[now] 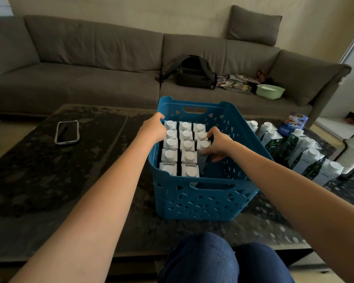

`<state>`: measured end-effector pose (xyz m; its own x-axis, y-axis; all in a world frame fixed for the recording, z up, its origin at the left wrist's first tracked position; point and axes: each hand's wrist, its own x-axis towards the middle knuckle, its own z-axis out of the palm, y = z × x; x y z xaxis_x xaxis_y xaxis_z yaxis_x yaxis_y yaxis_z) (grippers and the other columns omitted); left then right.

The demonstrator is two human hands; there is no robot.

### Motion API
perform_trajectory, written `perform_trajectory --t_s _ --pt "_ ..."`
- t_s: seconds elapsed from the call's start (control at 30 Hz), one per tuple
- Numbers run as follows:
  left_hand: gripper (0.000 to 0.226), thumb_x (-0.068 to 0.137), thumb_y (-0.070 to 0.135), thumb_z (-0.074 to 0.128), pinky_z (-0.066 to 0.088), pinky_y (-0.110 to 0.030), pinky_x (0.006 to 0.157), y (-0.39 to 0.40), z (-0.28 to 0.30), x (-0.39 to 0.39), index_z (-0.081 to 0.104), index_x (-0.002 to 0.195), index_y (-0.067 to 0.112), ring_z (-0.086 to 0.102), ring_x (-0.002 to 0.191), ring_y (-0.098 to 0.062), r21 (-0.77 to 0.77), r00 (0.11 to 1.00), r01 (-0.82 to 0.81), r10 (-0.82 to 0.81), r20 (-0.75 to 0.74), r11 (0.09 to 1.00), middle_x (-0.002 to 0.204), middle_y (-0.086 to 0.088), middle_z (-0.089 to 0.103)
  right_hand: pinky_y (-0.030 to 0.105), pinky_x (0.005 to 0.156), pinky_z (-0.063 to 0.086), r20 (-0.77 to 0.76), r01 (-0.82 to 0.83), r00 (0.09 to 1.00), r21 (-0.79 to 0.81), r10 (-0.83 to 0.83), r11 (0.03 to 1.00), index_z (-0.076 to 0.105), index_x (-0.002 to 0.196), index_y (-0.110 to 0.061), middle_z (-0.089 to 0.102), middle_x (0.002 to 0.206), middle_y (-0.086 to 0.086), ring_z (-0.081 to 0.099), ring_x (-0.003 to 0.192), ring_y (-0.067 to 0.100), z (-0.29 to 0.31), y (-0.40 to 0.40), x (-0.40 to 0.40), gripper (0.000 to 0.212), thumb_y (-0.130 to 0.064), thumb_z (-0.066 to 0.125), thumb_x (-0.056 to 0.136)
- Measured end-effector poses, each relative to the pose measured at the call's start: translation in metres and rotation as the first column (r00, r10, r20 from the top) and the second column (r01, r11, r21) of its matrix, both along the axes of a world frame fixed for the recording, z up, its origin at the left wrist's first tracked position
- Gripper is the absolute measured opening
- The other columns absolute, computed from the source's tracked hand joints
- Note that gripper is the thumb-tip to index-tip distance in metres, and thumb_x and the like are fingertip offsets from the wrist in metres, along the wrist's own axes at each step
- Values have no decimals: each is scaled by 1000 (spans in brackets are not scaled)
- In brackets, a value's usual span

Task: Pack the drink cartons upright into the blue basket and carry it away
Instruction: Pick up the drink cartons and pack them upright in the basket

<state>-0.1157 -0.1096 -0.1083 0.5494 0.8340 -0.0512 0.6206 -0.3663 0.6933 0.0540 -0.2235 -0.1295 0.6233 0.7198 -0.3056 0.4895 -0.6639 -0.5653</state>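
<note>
Thirteen white-capped drink cartons (pixel 186 147) stand upright in the blue perforated plastic basket (pixel 204 198) as far as I can count: five in the left row, five in the middle, three in the third. The basket sits on the dark mottled surface (pixel 70 170) in front of my knees. My left hand (pixel 154 128) curls over the basket's left rim, steadying it. My right hand (pixel 219 145) is inside, fingers wrapped around the nearest carton of the third row, settling it against its neighbours. I judge the packing a bit over half done: about seven more patterned cartons (pixel 307 158) wait on the surface just right of the basket. Carrying away is not yet begun.
</note>
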Motion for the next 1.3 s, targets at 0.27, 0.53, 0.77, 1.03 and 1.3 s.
perform_trajectory --t_s 0.27,0.53,0.77,1.03,1.3 --pt "58 90 -5 37 44 -35 70 -2 0 -1 35 141 22 53 83 -24 8 1000 1 -1 -8 1000 125 -13 49 31 46 57 107 -107 988 -14 108 994 44 118 -15 45 102 11 53 78 22 -4 0 5 43 -17 70 85" --pt "57 90 -5 39 44 -34 68 -4 2 -1 35 140 22 52 85 -23 7 1000 -1 1 -4 1000 125 -13 49 39 61 59 150 -200 968 -28 202 979 42 109 -19 47 99 15 53 78 27 -6 2 5 33 -19 67 86" --pt "56 91 -5 39 43 -32 64 -5 3 -2 35 140 22 52 84 -22 10 1000 -1 1 3 1000 124 -12 49 19 36 44 193 -257 946 -47 262 965 46 112 -16 49 102 13 50 67 20 -3 3 8 30 -22 65 90" --pt "53 91 -4 38 41 -31 61 -4 2 -1 37 138 22 50 79 -20 23 1000 1 -1 3 1000 116 -10 49 23 44 41 237 -286 926 -72 295 955 44 108 -19 49 95 11 48 60 18 -3 0 11 33 -28 68 87" --pt "41 89 -4 46 48 -37 71 -12 6 0 46 127 11 57 88 -26 222 995 1 22 -100 975 120 -13 54 29 72 41 365 -308 870 -120 331 944 49 124 -11 56 116 12 55 95 26 10 -11 0 47 -35 66 88"
